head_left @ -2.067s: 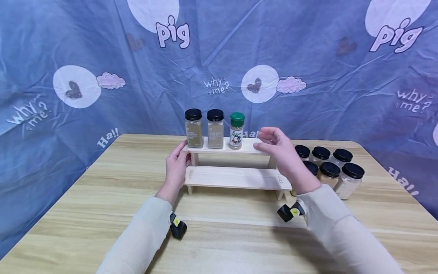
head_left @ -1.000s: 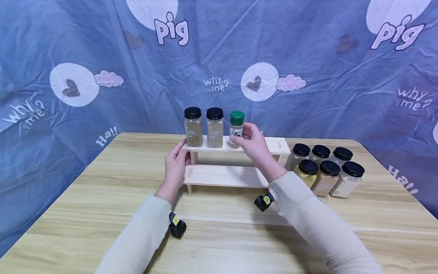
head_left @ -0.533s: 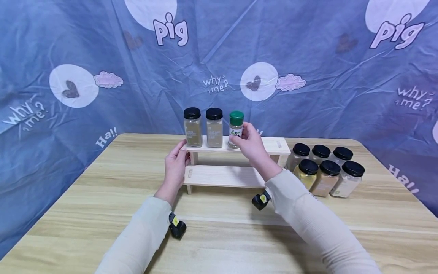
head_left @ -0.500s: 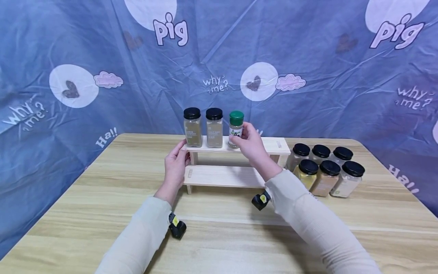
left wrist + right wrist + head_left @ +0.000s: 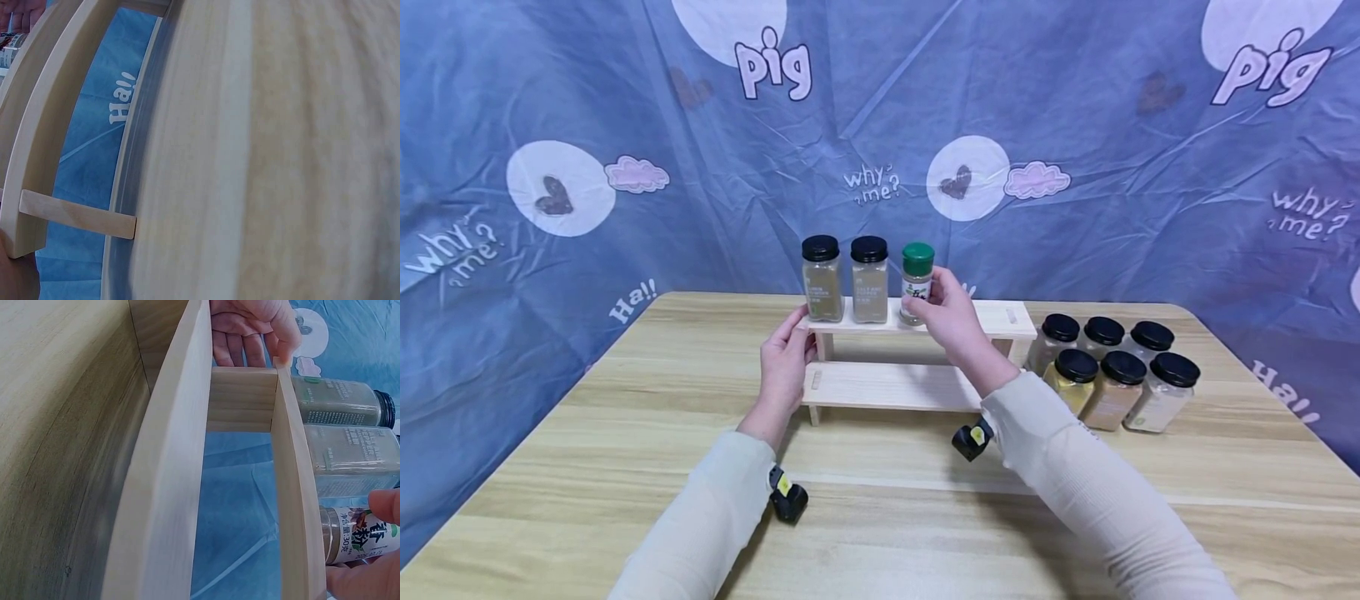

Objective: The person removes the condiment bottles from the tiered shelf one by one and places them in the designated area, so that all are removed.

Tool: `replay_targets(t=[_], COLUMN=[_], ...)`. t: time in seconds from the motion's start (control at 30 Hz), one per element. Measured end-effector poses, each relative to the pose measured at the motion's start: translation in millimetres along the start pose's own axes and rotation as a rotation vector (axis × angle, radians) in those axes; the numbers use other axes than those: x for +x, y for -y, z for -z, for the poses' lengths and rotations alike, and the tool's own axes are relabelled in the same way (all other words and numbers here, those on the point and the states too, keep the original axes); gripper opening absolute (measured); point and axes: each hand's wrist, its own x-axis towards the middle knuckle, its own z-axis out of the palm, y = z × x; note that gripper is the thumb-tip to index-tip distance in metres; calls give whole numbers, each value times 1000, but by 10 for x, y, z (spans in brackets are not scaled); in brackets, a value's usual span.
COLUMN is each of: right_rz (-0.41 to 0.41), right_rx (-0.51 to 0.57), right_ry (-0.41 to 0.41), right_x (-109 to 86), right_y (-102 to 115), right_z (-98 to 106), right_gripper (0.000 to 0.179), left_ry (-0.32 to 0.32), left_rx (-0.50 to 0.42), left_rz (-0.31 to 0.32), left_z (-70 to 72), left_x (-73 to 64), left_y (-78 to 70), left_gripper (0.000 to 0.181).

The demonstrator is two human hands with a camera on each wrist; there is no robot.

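A two-tier wooden rack (image 5: pixel 1003 317) stands in the middle of the table. My left hand (image 5: pixel 782 367) grips the left end of its upper board; in the right wrist view the left thumb presses on the board's end. On the upper board, a small spice jar with a green lid (image 5: pixel 918 260) stands upright, and my right hand (image 5: pixel 958 325) pinches its label between thumb and fingers. Left of it are two square spice jars with black lids, one olive-brown (image 5: pixel 823 287) and one beige (image 5: pixel 870 287). The right hand covers part of the green-lidded jar's label.
Several black-lidded spice jars (image 5: pixel 1122 392) stand in two rows on the table (image 5: pixel 625 433), right of the rack. The lower board (image 5: pixel 880 386) lies in front of the upper one. A blue printed cloth (image 5: pixel 715 208) hangs behind the table.
My right hand has moved left from over the upper board's right end and taken hold of the green-lidded spice jar. Over the last half second nothing visibly moves. The left hand stays put.
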Motion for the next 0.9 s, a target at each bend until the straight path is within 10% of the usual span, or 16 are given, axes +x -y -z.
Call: replay_targets(t=[0.9], right_rz=[16], right_rx=[-28], right_ry=[19], right_x=[-122], right_y=[168], right_z=[161], right_gripper=[51], left_ry=[-13], left_rx=[-3], left_rz=[-12], left_z=[7], left_x=[22], left_y=[27], left_gripper=[36])
